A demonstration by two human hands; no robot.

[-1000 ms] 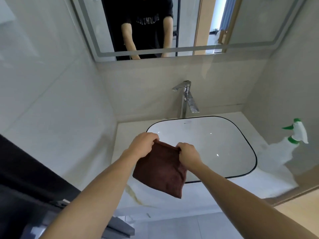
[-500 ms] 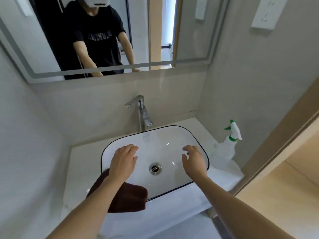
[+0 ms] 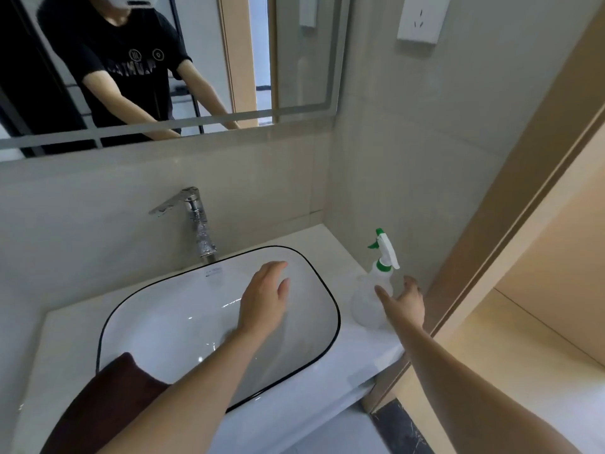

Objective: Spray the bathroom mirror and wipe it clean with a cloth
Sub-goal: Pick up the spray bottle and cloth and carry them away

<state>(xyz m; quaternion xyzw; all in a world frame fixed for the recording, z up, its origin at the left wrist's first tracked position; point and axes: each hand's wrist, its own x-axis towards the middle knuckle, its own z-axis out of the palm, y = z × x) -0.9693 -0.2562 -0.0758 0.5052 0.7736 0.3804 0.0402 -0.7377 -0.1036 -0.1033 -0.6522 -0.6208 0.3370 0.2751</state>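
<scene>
Head view: right hand [image 3: 404, 303], fingers spread, has reached spray bottle [image 3: 370, 299]; left hand [image 3: 263, 299] relaxed.

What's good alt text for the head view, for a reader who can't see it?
A person's right hand reaches, fingers spread, for a white spray bottle with a green nozzle on the counter right of a white sink. The left hand hovers open over the basin, and a dark brown cloth lies at its near-left edge. A mirror hangs above the faucet.
</scene>
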